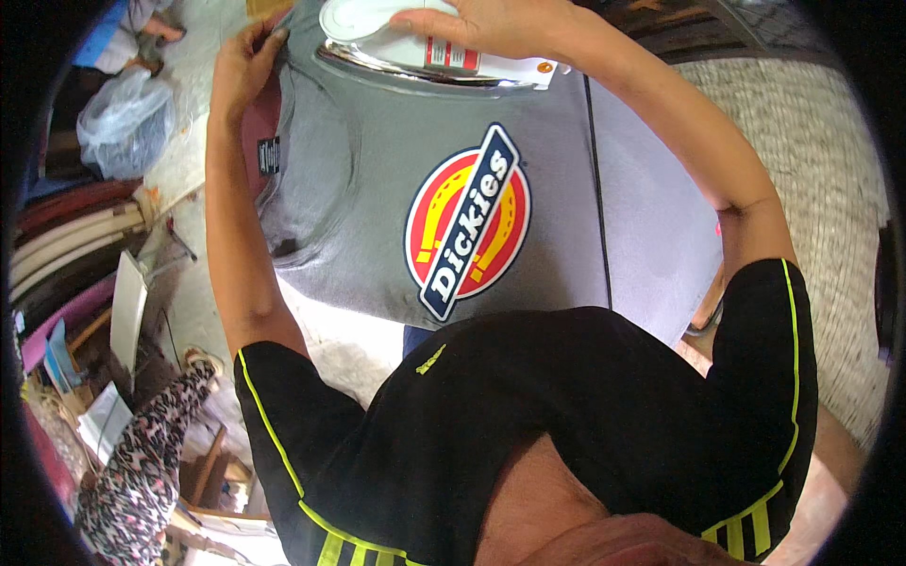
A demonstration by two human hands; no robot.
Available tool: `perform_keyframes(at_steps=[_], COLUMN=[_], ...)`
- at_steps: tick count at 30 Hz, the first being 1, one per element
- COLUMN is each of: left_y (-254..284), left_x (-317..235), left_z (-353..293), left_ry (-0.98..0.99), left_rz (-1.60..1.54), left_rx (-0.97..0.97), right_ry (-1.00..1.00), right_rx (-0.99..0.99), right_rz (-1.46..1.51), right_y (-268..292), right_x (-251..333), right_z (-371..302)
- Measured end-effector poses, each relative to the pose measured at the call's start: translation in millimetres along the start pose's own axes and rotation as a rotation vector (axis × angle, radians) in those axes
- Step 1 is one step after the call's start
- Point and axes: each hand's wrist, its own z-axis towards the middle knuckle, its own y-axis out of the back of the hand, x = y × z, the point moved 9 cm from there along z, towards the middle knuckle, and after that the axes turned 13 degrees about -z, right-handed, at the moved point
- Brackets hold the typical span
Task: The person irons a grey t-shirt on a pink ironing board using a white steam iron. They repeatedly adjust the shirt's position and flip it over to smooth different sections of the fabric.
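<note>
Right hand (491,24) wraps its grip around a white iron (429,52) pressed on the grey shirt (359,179) at the counter's (651,217) far edge. Left hand (241,71) pinches the shirt's hem at the far left corner.

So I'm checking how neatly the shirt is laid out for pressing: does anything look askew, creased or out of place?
Nothing stands out. The grey T-shirt lies mostly flat on the grey board, with soft folds near its collar. The right hand holds the white iron flat on the shirt, and the left hand pinches the shirt's edge.
</note>
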Motion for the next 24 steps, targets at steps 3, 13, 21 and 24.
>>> perform_keyframes(at_steps=[3, 13, 21, 24], left_y=[-12, -170, -168, -161], left_x=[-63, -156, -146, -145], left_z=[-31, -100, -88, -91], left_ry=[-0.193, -0.235, -0.198, -0.226], left_rz=[0.4, 0.565, 0.612, 0.515], left_rx=[-0.164, -0.037, -0.034, -0.045], right_ry=[-0.076, -0.593, -0.552, -0.481], right_rx=[0.033, -0.005, -0.041, -0.07], right_rz=[0.007, -0.039, 0.055, 0.101], right_y=[10, 109, 64, 30], right_x=[-28, -99, -95, -89], right_z=[-33, -253, -250, -213])
